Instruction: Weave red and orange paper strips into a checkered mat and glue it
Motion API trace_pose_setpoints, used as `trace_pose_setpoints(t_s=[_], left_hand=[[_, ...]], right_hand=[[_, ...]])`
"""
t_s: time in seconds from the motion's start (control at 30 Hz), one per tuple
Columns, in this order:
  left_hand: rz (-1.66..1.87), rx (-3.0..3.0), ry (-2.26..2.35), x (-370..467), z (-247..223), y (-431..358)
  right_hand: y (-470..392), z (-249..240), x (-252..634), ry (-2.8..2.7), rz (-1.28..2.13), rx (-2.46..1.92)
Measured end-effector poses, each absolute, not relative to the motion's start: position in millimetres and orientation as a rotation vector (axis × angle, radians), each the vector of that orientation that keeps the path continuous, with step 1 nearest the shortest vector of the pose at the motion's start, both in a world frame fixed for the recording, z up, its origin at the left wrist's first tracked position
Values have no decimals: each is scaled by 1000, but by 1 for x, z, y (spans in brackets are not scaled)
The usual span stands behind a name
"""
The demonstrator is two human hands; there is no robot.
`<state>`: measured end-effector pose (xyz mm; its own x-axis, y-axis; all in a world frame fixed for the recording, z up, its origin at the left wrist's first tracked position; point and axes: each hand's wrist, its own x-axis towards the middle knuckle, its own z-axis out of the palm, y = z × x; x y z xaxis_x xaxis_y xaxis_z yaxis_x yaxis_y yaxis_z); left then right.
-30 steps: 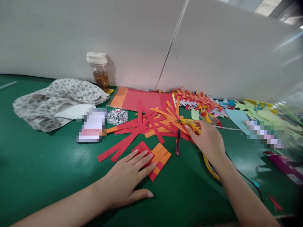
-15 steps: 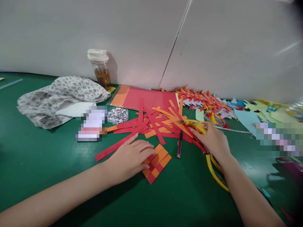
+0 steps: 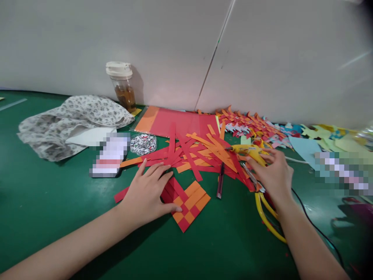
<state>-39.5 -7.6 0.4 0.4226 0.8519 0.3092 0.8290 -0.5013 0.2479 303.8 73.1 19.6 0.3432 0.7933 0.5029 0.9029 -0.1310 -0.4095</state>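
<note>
A woven paper square [image 3: 190, 206] in red and orange checks lies on the green table. My left hand [image 3: 151, 194] is spread over its left side, with the thumb resting on it. My right hand [image 3: 271, 171] grips a yellow glue gun [image 3: 247, 151], its nozzle pointing left over a heap of red and orange paper strips [image 3: 189, 155]. Under the right hand lie yellow-handled scissors [image 3: 259, 210], their blades partly hidden by strips. A dark red pen-like tool [image 3: 220, 182] lies between the heap and the square.
Behind the heap is a pack of red and orange paper [image 3: 180, 120]. A bag of small googly eyes [image 3: 143, 144], a phone [image 3: 110, 155], a patterned cloth [image 3: 75, 120] and a lidded bottle [image 3: 122, 85] stand left. Woven paper pieces [image 3: 244, 122] lie back right; a black cord [image 3: 317, 229] runs right.
My right hand has lifted the glue gun and drawn it slightly right, uncovering the scissors blades. My left hand has shifted left and spread, showing more of the woven square.
</note>
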Motion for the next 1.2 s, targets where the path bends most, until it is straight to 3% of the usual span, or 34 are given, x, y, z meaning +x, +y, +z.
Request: trace_pose_setpoints(t_s=[0.23, 1.2], left_hand=[[690, 2622, 1488, -40, 2, -10], [640, 2616, 1314, -39, -2, -13]], right_hand=[[57, 37, 281, -1491, -202, -1817], [44, 18, 251, -1913, -109, -1548]])
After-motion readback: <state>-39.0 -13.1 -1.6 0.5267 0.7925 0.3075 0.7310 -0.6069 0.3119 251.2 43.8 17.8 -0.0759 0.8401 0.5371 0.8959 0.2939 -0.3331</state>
